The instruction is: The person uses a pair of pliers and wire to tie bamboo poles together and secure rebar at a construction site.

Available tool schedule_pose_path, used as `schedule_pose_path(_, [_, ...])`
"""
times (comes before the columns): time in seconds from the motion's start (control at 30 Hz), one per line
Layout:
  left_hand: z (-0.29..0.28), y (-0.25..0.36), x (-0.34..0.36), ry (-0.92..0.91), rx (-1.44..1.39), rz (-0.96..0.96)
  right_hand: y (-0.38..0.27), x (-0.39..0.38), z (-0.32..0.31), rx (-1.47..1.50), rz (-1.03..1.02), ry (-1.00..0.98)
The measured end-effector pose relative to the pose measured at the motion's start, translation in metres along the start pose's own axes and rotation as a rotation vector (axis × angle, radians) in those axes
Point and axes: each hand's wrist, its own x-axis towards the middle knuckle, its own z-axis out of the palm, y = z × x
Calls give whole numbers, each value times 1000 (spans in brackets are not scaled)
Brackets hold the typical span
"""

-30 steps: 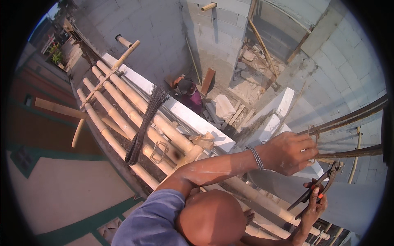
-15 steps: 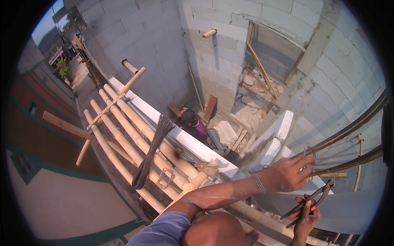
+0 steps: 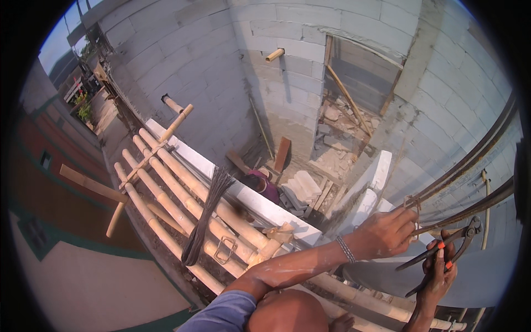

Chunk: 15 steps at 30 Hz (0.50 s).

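Observation:
My left hand, a braided band on its wrist, reaches across to the right. Its fingers are closed on a small rectangular metal stirrup around the long rusty rebar rods; the fingertips are partly hidden. Lower right, my right hand grips black pincers by their orange-marked handles, the jaws pointing up and to the right, just below the rods. A bundle of dark tie wire lies across the bamboo poles. Beside it rests another bent metal stirrup.
A white block wall top runs alongside the bamboo platform. Far below, another person bends near stacked blocks and boards. Grey block walls surround the pit, with a rubble-filled doorway. A bamboo stub juts from the wall.
My right hand has moved up and to the right with the pincers, bringing their jaws nearer the rods. My left hand stays at the stirrup. The person below has bent lower.

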Motion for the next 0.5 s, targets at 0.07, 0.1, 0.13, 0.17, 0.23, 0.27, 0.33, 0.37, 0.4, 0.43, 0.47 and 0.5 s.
schedule_pose_path(0.07, [1,-1,-1,1,-17,6,-3,4,6,97,-3,2])
schedule_pose_path(0.1, [2,-1,-1,4,-30,13,-3,8,7,77,-31,-10])
schedule_pose_path(0.13, [2,-1,-1,10,-34,11,0,14,6,55,-57,-23])
schedule_pose_path(0.17, [1,-1,-2,16,-37,8,0,18,7,34,-84,-37])
schedule_pose_path(0.23, [-1,-2,0,1,-34,2,-4,28,13,-56,-122,-48])
schedule_pose_path(0.27, [-2,-1,0,-19,-32,-3,-6,31,15,-101,-140,-54])
schedule_pose_path(0.33, [-5,-1,2,-44,-43,7,-11,34,14,-112,-105,-124])
schedule_pose_path(0.37, [-6,-3,1,-52,-60,17,-13,35,13,-116,-88,-160])
schedule_pose_path(0.4, [-5,-5,1,-53,-84,30,-15,36,12,-129,-75,-194])
schedule_pose_path(0.43, [-6,-7,2,-64,-67,49,-16,34,13,-99,-69,-177])
schedule_pose_path(0.47, [-9,-7,3,-76,-49,68,-14,36,13,-111,-84,-168])
schedule_pose_path(0.5, [-9,-6,3,-91,-38,78,-11,37,10,-128,-88,-159])
